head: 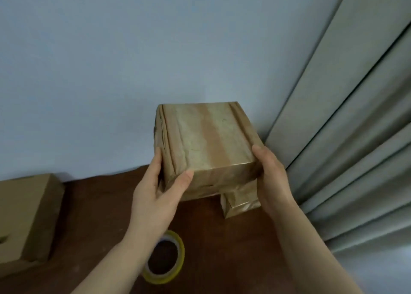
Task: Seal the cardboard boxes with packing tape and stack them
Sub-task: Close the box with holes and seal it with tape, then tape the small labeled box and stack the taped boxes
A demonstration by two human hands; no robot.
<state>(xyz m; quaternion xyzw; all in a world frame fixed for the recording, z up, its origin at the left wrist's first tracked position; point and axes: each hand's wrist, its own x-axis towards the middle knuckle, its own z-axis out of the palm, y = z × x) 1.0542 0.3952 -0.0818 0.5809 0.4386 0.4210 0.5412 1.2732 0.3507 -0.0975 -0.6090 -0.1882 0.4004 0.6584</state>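
Head view. My left hand [155,189] and right hand [271,178] grasp the taped box [206,142] by its sides, left thumb curled over the near corner. The box is at centre, over a smaller taped box [241,202] at 5 o'clock; I cannot tell if they touch. Tape roll [165,258] lies flat on the table [100,204] at 6 o'clock. Plain carton [26,215] at 8 o'clock, curtain [355,115] at 3.

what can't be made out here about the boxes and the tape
Head view, the only one:
Lower box: mostly hidden under the held box and the right hand; whether the two boxes touch is unclear.
Tape roll: partly covered by the left forearm.
Plain box: cut off by the left edge.
Fingers of the right hand: behind the held box.
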